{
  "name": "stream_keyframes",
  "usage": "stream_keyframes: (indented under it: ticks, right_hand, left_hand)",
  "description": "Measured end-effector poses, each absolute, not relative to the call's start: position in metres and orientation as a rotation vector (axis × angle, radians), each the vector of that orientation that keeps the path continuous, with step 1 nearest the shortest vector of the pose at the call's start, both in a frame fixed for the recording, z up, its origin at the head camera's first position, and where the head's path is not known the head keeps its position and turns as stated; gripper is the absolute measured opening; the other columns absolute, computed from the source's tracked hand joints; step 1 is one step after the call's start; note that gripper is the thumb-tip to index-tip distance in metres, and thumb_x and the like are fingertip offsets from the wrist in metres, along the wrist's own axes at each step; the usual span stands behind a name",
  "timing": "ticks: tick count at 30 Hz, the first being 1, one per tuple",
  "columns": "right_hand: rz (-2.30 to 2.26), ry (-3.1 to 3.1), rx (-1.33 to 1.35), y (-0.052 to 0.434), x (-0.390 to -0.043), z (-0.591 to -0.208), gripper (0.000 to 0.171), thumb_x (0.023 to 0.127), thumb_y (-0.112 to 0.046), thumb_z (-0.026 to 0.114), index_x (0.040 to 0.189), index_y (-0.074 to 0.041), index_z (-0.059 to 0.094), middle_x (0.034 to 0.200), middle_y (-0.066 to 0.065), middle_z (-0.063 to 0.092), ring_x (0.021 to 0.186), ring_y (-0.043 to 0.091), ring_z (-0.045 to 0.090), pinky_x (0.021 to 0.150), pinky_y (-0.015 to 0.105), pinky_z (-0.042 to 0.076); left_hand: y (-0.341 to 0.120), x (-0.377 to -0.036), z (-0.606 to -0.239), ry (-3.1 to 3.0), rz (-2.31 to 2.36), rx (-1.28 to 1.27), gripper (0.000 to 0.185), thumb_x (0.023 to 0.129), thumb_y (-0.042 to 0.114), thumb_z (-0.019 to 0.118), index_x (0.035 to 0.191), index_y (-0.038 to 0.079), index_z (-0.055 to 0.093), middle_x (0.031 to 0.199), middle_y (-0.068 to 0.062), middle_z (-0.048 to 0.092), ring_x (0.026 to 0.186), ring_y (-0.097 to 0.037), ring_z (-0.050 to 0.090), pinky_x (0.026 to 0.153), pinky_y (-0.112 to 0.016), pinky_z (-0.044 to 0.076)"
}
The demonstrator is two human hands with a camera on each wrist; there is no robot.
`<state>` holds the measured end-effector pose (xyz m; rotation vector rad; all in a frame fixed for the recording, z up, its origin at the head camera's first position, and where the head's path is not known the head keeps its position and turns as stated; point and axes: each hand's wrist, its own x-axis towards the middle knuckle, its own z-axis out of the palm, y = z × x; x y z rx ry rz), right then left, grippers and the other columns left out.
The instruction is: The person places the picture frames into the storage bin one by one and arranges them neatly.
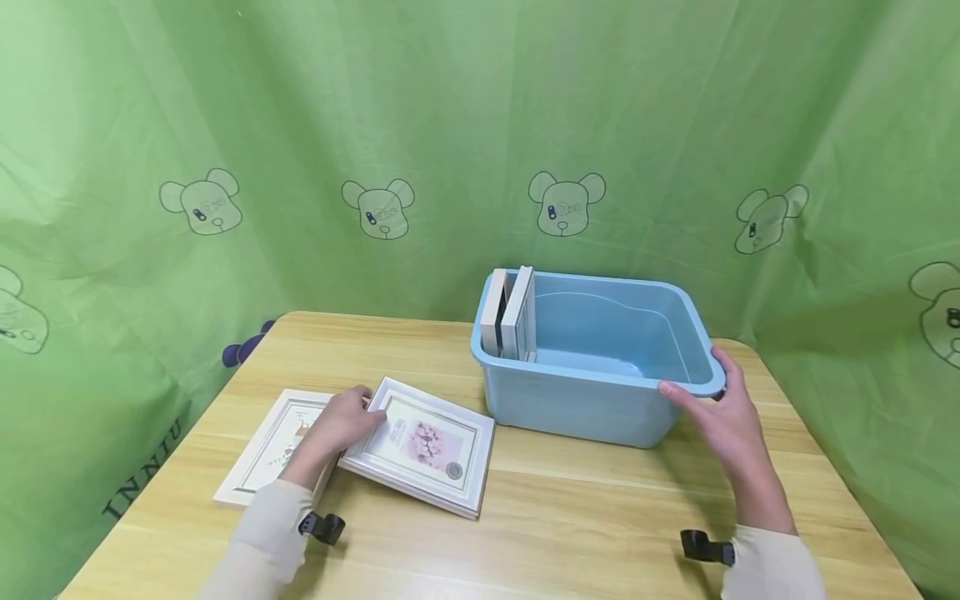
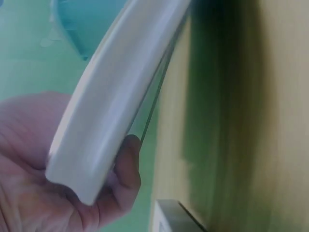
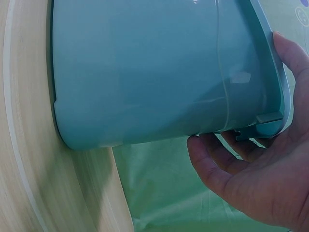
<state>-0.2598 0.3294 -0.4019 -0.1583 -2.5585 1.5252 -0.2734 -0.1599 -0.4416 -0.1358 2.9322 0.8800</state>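
My left hand (image 1: 342,427) grips the left edge of a white picture frame (image 1: 472,450) with a pink blossom print. In the left wrist view the thumb and curled fingers close round the frame's moulding (image 2: 111,106), which is raised off the table there. My right hand (image 1: 723,417) holds the right end of a light blue plastic tub (image 1: 577,400), thumb over the rim, and the right wrist view has its fingers (image 3: 207,162) bent under the rim, against the end wall. Two picture frames (image 1: 517,317) stand upright inside the tub at its left end.
Another white picture frame (image 1: 258,454) with an orange and green print lies on the wooden table (image 1: 585,533), partly hidden behind the left forearm. A green curtain (image 1: 465,108) with bear faces hangs round the table's back and sides.
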Motion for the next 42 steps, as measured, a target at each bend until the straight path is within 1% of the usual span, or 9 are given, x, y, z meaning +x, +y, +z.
stream_keyframes:
  ticks: [5,9,12,18,20,25,30,38,42]
  right_hand:
    - [1.521,-2.556,-0.156,0.330,-0.260,-0.402,0.095,0.076,-0.046,0.064,0.141,-0.037,-0.005,0.149,0.016,0.010,0.132,0.041,0.018,0.101,0.063,0.020]
    - [1.526,-2.554,-0.150,0.330,-0.259,-0.401,0.095,0.076,-0.045,0.064,0.141,-0.037,-0.005,0.149,0.016,0.011,0.131,0.042,0.019,0.100,0.064,0.020]
    - [1.526,-2.555,-0.151,0.330,-0.259,-0.401,0.096,0.076,-0.046,0.064,0.141,-0.036,-0.006,0.149,0.016,0.010,0.131,0.042,0.018,0.100,0.064,0.019]
    - [1.523,-2.556,-0.152,0.332,-0.259,-0.400,0.096,0.076,-0.047,0.064,0.141,-0.035,-0.006,0.149,0.015,0.009,0.132,0.042,0.017,0.101,0.064,0.019]
    - [1.520,-2.556,-0.155,0.333,-0.258,-0.400,0.096,0.076,-0.047,0.064,0.141,-0.035,-0.006,0.149,0.015,0.009,0.132,0.041,0.017,0.101,0.064,0.019]
    - [1.528,-2.551,-0.159,0.332,-0.258,-0.400,0.097,0.075,-0.047,0.064,0.142,-0.034,-0.006,0.149,0.015,0.009,0.132,0.042,0.017,0.101,0.064,0.019]
    - [1.533,-2.552,-0.151,0.329,-0.259,-0.401,0.098,0.075,-0.047,0.064,0.142,-0.034,-0.006,0.150,0.014,0.008,0.132,0.042,0.016,0.100,0.065,0.020]
    - [1.512,-2.558,-0.148,0.330,-0.260,-0.402,0.098,0.074,-0.049,0.064,0.141,-0.036,-0.006,0.150,0.013,0.009,0.132,0.042,0.017,0.099,0.065,0.021]
    - [1.514,-2.550,-0.146,0.332,-0.260,-0.402,0.097,0.075,-0.048,0.064,0.141,-0.036,-0.006,0.150,0.013,0.009,0.132,0.042,0.018,0.100,0.065,0.021]
  left_hand:
    - [-0.157,-0.272,-0.430,2.919,0.944,-0.090,0.056,0.076,0.027,0.061,0.126,0.005,0.045,0.101,-0.012,0.062,0.086,-0.022,0.059,0.072,-0.034,0.049]
    - [-0.154,-0.270,-0.421,2.912,1.003,-0.050,0.060,0.076,0.023,0.062,0.131,0.010,0.040,0.092,-0.007,0.061,0.073,-0.016,0.057,0.060,-0.026,0.046]
    - [-0.150,-0.269,-0.414,2.915,1.040,-0.016,0.060,0.076,0.022,0.062,0.131,0.015,0.039,0.091,-0.007,0.060,0.070,-0.016,0.056,0.056,-0.024,0.046]
    - [-0.139,-0.268,-0.399,2.933,1.063,0.034,0.056,0.077,0.025,0.061,0.129,0.020,0.041,0.096,-0.007,0.060,0.069,-0.016,0.058,0.054,-0.024,0.049]
    - [-0.134,-0.268,-0.395,2.941,1.070,0.055,0.056,0.077,0.025,0.061,0.129,0.020,0.042,0.097,-0.006,0.060,0.069,-0.015,0.058,0.053,-0.024,0.049]
    - [-0.123,-0.265,-0.383,2.982,1.063,0.082,0.055,0.074,0.027,0.062,0.126,0.020,0.045,0.096,-0.005,0.060,0.068,-0.015,0.057,0.053,-0.024,0.048]
    - [-0.117,-0.262,-0.377,3.014,1.079,0.077,0.054,0.072,0.029,0.063,0.123,0.024,0.048,0.095,-0.002,0.061,0.065,-0.014,0.057,0.052,-0.025,0.048]
    - [-0.105,-0.253,-0.359,3.021,1.136,0.140,0.054,0.070,0.029,0.063,0.123,0.027,0.050,0.096,-0.002,0.060,0.054,-0.013,0.056,0.044,-0.028,0.048]
    - [-0.099,-0.250,-0.346,3.028,1.156,0.161,0.057,0.069,0.027,0.063,0.124,0.028,0.049,0.095,-0.002,0.060,0.054,-0.013,0.058,0.041,-0.026,0.048]
